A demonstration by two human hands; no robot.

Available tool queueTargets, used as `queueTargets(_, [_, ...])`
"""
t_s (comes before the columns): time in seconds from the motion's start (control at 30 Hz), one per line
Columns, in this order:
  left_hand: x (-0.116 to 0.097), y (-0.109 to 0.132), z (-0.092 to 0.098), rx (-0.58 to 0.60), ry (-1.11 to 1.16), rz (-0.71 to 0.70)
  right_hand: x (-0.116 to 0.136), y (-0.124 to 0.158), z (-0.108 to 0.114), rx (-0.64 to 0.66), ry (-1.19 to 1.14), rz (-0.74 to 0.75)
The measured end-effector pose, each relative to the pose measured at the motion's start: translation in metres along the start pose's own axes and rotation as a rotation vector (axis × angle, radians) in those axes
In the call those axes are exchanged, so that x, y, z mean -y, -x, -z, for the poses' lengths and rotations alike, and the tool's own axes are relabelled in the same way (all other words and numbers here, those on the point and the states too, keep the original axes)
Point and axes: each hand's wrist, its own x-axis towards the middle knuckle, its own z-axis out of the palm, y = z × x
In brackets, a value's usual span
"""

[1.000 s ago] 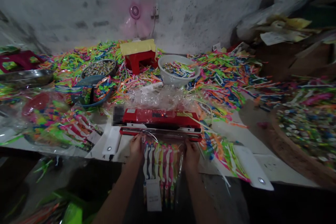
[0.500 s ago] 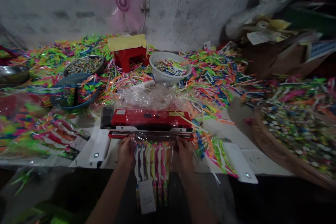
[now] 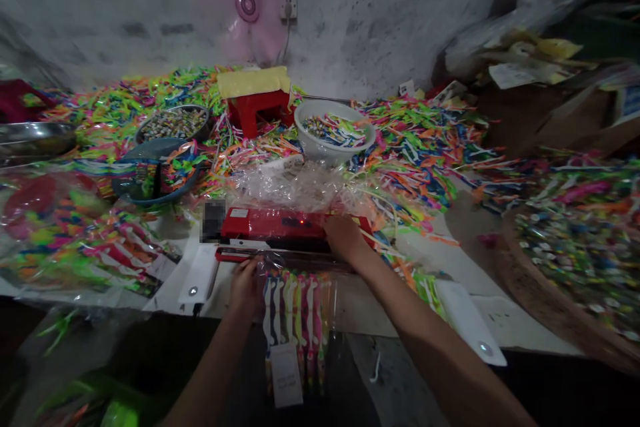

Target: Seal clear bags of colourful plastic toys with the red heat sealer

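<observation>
A red heat sealer (image 3: 280, 227) sits on the white board in front of me. A clear plastic packet of colourful toothbrush-like pieces (image 3: 295, 310) with a white card at its lower end lies with its open top edge in the sealer's jaw. My left hand (image 3: 245, 283) pinches the packet's top left corner beside the jaw. My right hand (image 3: 343, 237) rests palm down on the right part of the sealer's red arm, fingers curled over it.
A crumpled clear plastic bag pile (image 3: 295, 187) lies behind the sealer. A white bowl (image 3: 334, 130), a red stool (image 3: 257, 110), a blue basin (image 3: 153, 177) and a metal dish (image 3: 35, 137) stand among heaps of colourful plastic strips (image 3: 415, 147). Filled packets (image 3: 90, 240) lie left.
My right hand has let go of the packet's right edge and moved up onto the sealer's arm. The left hand stays at the packet's corner.
</observation>
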Motion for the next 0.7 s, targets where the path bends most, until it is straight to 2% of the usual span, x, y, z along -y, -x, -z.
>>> queueTargets(0.1, [-0.01,0.004,0.012,0.025,0.022,0.01,-0.001,-0.013,0.004,0.034,0.098,0.127])
queueTargets(0.13, [-0.015,0.006,0.016,0.0,0.015,-0.051,-0.002,-0.015,0.004,0.029,0.103,0.152])
queueTargets(0.2, [-0.03,0.013,0.02,-0.067,-0.045,-0.305,-0.006,-0.015,0.002,0.001,0.09,0.163])
queueTargets(0.23, [-0.038,0.016,0.018,-0.055,-0.11,-0.454,-0.008,-0.014,0.001,-0.021,0.082,0.149])
queueTargets(0.27, [-0.047,0.019,0.012,0.023,-0.203,-0.583,-0.009,-0.014,0.001,-0.039,0.075,0.132])
queueTargets(0.3, [-0.055,0.021,0.003,0.166,-0.32,-0.677,-0.011,-0.013,0.001,-0.049,0.067,0.125])
queueTargets(0.4, [-0.077,0.014,-0.039,0.772,-0.758,-0.821,-0.013,-0.009,0.002,-0.049,0.048,0.138])
queueTargets(0.47, [-0.086,0.0,-0.067,1.052,-1.071,-0.928,-0.013,-0.005,0.004,-0.052,0.034,0.164])
queueTargets(0.5, [-0.089,-0.009,-0.077,1.118,-1.243,-0.959,-0.014,-0.002,0.005,-0.054,0.024,0.174])
queueTargets(0.53, [-0.092,-0.019,-0.085,1.135,-1.41,-0.974,-0.014,0.001,0.006,-0.052,0.012,0.178])
queueTargets(0.6, [-0.099,-0.038,-0.091,1.086,-1.668,-0.972,-0.016,0.006,0.008,-0.044,-0.023,0.163])
queueTargets(0.67, [-0.106,-0.055,-0.089,1.07,-1.758,-0.991,-0.017,0.01,0.007,-0.037,-0.06,0.135])
queueTargets(0.7, [-0.11,-0.062,-0.086,1.102,-1.758,-1.007,-0.017,0.011,0.006,-0.036,-0.075,0.121])
